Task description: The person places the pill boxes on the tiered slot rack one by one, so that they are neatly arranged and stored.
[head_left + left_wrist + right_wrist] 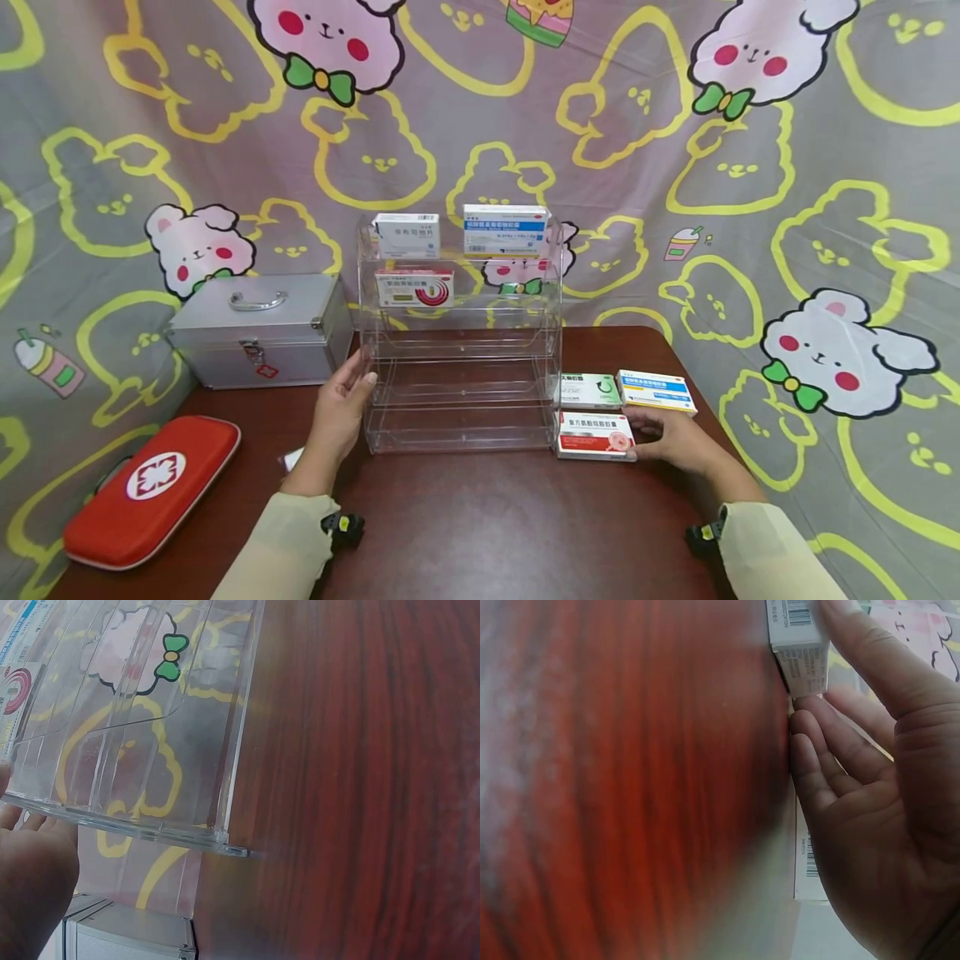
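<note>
A clear acrylic tiered rack [462, 392] stands upright mid-table. My left hand [341, 408] pinches its left side panel, thumb inside and fingers outside, as the left wrist view shows. Upper tiers hold a white medicine box [407, 236], a blue-and-white medicine box [506, 231] and, lower, a white box with red rings [415, 288]. Right of the rack lies a red-and-white medicine box [596, 435]. My right hand [675, 442] holds its right end, thumb at the near corner [799, 645], other fingers curled by the end. Behind lie a green-and-white box [588, 390] and another blue-and-white box [657, 392].
A silver first-aid case [255, 333] with a top handle stands at the back left. In front of it lies a red zipped pouch [153, 492] with a white cross. A small white item [292, 458] is partly hidden by my left wrist. Patterned cloth [600, 283] hangs behind the table.
</note>
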Tool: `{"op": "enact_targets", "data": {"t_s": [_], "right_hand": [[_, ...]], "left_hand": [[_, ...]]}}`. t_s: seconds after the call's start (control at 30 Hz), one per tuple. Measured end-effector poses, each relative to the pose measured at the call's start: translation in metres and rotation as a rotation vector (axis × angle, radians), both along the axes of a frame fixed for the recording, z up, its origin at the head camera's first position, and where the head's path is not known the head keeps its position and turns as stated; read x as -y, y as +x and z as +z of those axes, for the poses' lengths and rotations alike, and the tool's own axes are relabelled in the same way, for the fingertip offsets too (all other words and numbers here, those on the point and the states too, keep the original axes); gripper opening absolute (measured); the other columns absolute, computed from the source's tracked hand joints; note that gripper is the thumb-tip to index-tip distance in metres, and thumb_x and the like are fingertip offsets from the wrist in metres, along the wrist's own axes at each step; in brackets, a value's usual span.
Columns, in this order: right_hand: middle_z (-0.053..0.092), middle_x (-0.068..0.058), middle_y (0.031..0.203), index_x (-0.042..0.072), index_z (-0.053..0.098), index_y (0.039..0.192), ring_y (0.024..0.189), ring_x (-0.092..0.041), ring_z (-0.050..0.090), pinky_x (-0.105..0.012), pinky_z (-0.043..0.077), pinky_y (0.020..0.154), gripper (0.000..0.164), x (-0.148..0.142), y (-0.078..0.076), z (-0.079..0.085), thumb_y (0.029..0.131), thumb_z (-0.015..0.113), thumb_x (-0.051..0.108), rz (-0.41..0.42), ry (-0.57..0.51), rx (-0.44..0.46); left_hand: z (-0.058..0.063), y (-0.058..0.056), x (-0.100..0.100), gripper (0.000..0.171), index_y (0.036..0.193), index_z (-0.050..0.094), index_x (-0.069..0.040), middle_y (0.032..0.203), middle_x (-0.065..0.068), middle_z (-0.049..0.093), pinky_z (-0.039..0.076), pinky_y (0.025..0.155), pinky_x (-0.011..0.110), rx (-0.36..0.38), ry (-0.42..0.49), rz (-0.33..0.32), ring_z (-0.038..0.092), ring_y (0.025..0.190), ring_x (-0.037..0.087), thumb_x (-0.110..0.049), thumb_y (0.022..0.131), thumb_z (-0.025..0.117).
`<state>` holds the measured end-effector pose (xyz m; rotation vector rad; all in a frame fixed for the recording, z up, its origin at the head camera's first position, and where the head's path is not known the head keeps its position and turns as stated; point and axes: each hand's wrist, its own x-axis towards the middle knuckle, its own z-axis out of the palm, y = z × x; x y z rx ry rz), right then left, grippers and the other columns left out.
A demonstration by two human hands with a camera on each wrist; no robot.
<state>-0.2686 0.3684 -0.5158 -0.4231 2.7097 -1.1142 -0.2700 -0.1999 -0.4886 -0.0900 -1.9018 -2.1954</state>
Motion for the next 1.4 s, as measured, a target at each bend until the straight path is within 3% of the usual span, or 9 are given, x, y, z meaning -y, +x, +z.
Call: {"op": "enact_targets", "data": {"t_s": [0.1, 0.2, 0.43, 0.57, 0.73, 1.03, 1.3, 1.4], "right_hand": [[0.066, -0.025, 0.146, -0.001, 0.06, 0.152, 0.127, -0.04, 0.066, -0.059, 0.057, 0.109, 0.082, 0.0, 0.0, 0.001, 0.085, 0.096, 0.03, 0.017, 0.016, 0.007], [0.067, -0.022, 0.146, 0.002, 0.062, 0.15, 0.128, -0.038, 0.066, -0.058, 0.056, 0.11, 0.08, -0.001, 0.0, 0.001, 0.084, 0.096, 0.031, 0.01, 0.021, 0.02], [0.071, -0.016, 0.13, 0.0, 0.061, 0.134, 0.119, -0.03, 0.069, -0.033, 0.061, 0.101, 0.072, 0.0, 0.0, 0.0, 0.078, 0.101, 0.024, 0.01, -0.031, -0.013], [0.071, -0.013, 0.123, 0.002, 0.058, 0.129, 0.112, -0.026, 0.069, -0.023, 0.061, 0.095, 0.072, 0.001, 0.002, 0.001, 0.075, 0.102, 0.022, -0.044, -0.055, -0.031], [0.073, -0.012, 0.119, 0.004, 0.062, 0.13, 0.107, -0.025, 0.07, -0.022, 0.062, 0.09, 0.067, 0.002, 0.004, 0.004, 0.08, 0.1, 0.027, -0.125, -0.037, -0.034], [0.077, -0.013, 0.111, 0.0, 0.067, 0.121, 0.098, -0.022, 0.073, -0.018, 0.062, 0.082, 0.047, 0.002, 0.009, 0.007, 0.087, 0.094, 0.018, -0.165, -0.073, -0.088], [0.078, -0.018, 0.118, -0.003, 0.069, 0.131, 0.1, -0.023, 0.074, -0.015, 0.062, 0.082, 0.05, 0.002, 0.014, 0.011, 0.092, 0.089, 0.02, -0.17, -0.097, -0.082], [0.079, -0.017, 0.117, -0.003, 0.071, 0.129, 0.1, -0.022, 0.074, -0.014, 0.061, 0.082, 0.046, 0.003, 0.015, 0.014, 0.094, 0.088, 0.022, -0.174, -0.089, -0.089]], "left_hand": [[0.0, -0.001, 0.0, 0.061, 0.167, 0.038, 0.002, 0.173, 0.02, 0.039, 0.038, 0.127, 0.02, -0.007, 0.007, 0.004, 0.033, 0.164, 0.032, 0.003, 0.109, 0.058], [0.001, -0.001, -0.001, 0.061, 0.166, 0.039, 0.002, 0.173, 0.02, 0.039, 0.038, 0.128, 0.021, -0.015, 0.004, 0.002, 0.033, 0.164, 0.032, 0.003, 0.109, 0.058], [0.002, 0.001, -0.001, 0.06, 0.166, 0.039, 0.001, 0.173, 0.02, 0.04, 0.037, 0.128, 0.022, -0.006, -0.013, 0.004, 0.033, 0.164, 0.031, 0.002, 0.109, 0.059], [0.001, 0.001, -0.001, 0.06, 0.167, 0.039, 0.001, 0.173, 0.02, 0.04, 0.037, 0.128, 0.021, 0.003, -0.021, 0.012, 0.033, 0.164, 0.03, 0.002, 0.109, 0.059], [0.0, 0.001, 0.0, 0.061, 0.167, 0.038, 0.002, 0.174, 0.018, 0.038, 0.036, 0.128, 0.021, -0.003, -0.026, 0.008, 0.032, 0.164, 0.03, 0.002, 0.109, 0.058], [0.001, 0.002, -0.001, 0.061, 0.167, 0.037, 0.002, 0.174, 0.017, 0.037, 0.037, 0.129, 0.022, 0.009, -0.023, 0.005, 0.031, 0.165, 0.029, 0.003, 0.109, 0.058], [0.002, 0.003, -0.002, 0.062, 0.167, 0.037, 0.002, 0.174, 0.018, 0.037, 0.037, 0.128, 0.021, 0.002, -0.024, 0.01, 0.031, 0.165, 0.03, 0.003, 0.109, 0.058], [0.002, 0.003, -0.002, 0.061, 0.167, 0.037, 0.003, 0.174, 0.019, 0.038, 0.038, 0.127, 0.019, -0.007, -0.019, 0.01, 0.031, 0.164, 0.031, 0.004, 0.109, 0.057]]}}
